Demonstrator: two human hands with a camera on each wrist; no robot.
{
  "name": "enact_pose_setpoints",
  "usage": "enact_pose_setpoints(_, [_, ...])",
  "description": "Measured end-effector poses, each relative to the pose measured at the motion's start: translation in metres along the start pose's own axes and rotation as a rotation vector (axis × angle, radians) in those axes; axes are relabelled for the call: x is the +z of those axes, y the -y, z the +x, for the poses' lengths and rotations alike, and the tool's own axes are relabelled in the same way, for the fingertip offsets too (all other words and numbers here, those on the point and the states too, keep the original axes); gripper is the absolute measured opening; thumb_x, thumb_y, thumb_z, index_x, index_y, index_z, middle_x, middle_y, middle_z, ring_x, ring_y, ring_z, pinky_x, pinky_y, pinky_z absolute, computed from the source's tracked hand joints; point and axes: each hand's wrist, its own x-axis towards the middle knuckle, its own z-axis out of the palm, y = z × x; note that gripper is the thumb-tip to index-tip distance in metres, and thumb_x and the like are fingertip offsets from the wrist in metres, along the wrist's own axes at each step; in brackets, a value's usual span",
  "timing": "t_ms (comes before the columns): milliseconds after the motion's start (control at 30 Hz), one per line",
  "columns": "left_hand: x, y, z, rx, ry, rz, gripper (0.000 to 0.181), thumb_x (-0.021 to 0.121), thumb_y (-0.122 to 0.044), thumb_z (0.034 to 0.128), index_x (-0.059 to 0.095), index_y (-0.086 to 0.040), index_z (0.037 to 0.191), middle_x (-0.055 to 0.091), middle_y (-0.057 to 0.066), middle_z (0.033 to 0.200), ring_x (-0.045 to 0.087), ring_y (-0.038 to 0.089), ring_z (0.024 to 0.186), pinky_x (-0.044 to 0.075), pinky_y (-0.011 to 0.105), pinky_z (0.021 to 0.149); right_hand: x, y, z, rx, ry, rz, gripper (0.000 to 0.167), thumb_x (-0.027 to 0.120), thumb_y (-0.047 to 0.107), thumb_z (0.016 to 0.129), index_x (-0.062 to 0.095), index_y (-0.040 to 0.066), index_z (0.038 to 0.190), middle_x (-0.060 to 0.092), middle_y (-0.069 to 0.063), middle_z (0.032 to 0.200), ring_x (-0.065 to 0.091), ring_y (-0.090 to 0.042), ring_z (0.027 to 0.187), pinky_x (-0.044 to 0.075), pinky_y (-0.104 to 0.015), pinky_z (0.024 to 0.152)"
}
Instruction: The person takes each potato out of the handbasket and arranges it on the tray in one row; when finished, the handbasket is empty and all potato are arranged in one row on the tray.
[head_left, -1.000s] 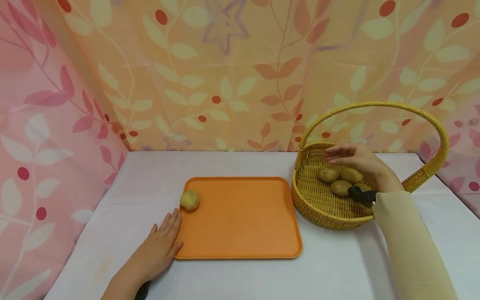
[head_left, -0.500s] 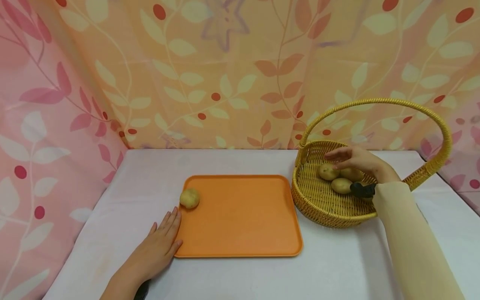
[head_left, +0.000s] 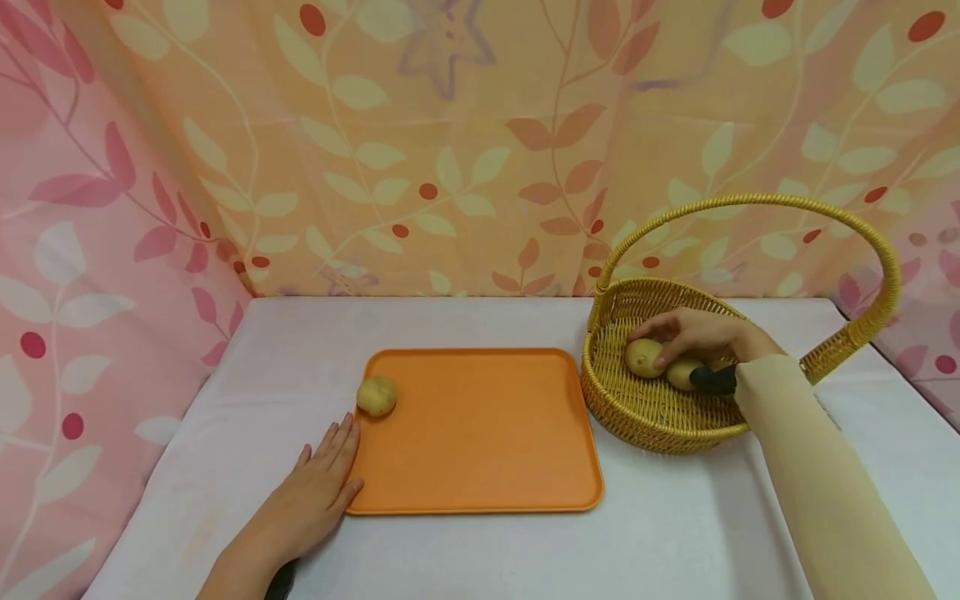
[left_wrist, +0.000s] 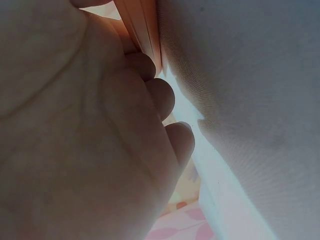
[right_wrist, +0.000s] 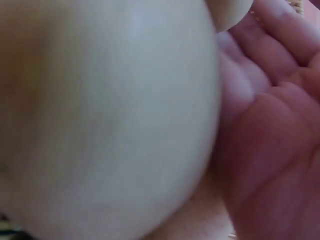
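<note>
My left hand (head_left: 318, 483) lies with straight fingers along the left edge of the orange tray (head_left: 480, 433). In the left wrist view the fingers touch the tray's side wall (left_wrist: 142, 30). One potato (head_left: 377, 396) sits at the tray's upper left corner. Inside the wicker basket (head_left: 637, 425), my right hand (head_left: 701, 332) pinches a potato (head_left: 643, 358) between thumb and fingers. Another potato (head_left: 682, 374) lies beside it, partly covered by the hand and the black wrist strap. A blurred potato (right_wrist: 125, 110) fills much of the right wrist view.
The basket's tall arched handle (head_left: 757, 200) rises over the right forearm. Tray and basket stand close together on a white-covered table (head_left: 480, 558). A floral cloth (head_left: 420, 150) hangs behind, and a pink one (head_left: 90, 317) borders the left side.
My right hand has lowered into the basket and taken hold of a potato, which has shifted a little left and nearer. The left hand stays at the tray's edge.
</note>
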Motion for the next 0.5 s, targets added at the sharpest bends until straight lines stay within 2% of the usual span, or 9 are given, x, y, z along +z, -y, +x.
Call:
enact_pose_setpoints(100, [0.0007, 0.0010, -0.0003, 0.004, -0.006, -0.002, 0.063, 0.054, -0.023, 0.0962, 0.027, 0.006, 0.146, 0.021, 0.019, 0.153, 0.021, 0.038, 0.139, 0.020, 0.064, 0.104, 0.0000, 0.0001, 0.0017, -0.010, 0.053, -0.057, 0.062, 0.073, 0.004, 0.079, 0.046, -0.010, 0.133, 0.056, -0.019, 0.127, 0.055, -0.012, 0.102, 0.045, -0.023, 0.086])
enact_pose_setpoints(233, [0.0004, 0.0015, -0.0009, 0.018, -0.026, 0.005, 0.063, 0.054, -0.023, 0.0962, 0.027, 0.006, 0.145, 0.023, 0.019, 0.152, 0.022, 0.039, 0.138, 0.022, 0.064, 0.103, -0.0004, 0.0010, 0.0025, -0.013, 0.077, -0.105, 0.064, 0.074, 0.005, 0.078, 0.045, -0.009, 0.134, 0.052, -0.022, 0.130, 0.053, -0.013, 0.103, 0.043, -0.023, 0.087])
enact_pose_setpoints(333, [-0.0003, 0.0008, -0.0013, 0.016, -0.026, 0.008, 0.063, 0.054, -0.022, 0.0962, 0.026, 0.005, 0.145, 0.022, 0.019, 0.153, 0.022, 0.038, 0.138, 0.022, 0.064, 0.104, -0.0001, 0.0028, 0.0015, 0.010, 0.037, -0.139, 0.065, 0.077, 0.009, 0.075, 0.049, -0.006, 0.132, 0.053, -0.021, 0.130, 0.053, -0.015, 0.105, 0.043, -0.023, 0.087])
enact_pose_setpoints(500, [-0.0007, -0.0005, -0.0013, 0.012, -0.023, 0.008, 0.063, 0.054, -0.022, 0.0961, 0.027, 0.006, 0.145, 0.022, 0.019, 0.152, 0.022, 0.038, 0.138, 0.022, 0.063, 0.104, 0.0010, 0.0059, -0.0031, 0.035, -0.075, -0.196, 0.065, 0.082, 0.014, 0.070, 0.057, 0.000, 0.128, 0.057, -0.018, 0.126, 0.055, -0.018, 0.106, 0.044, -0.023, 0.085])
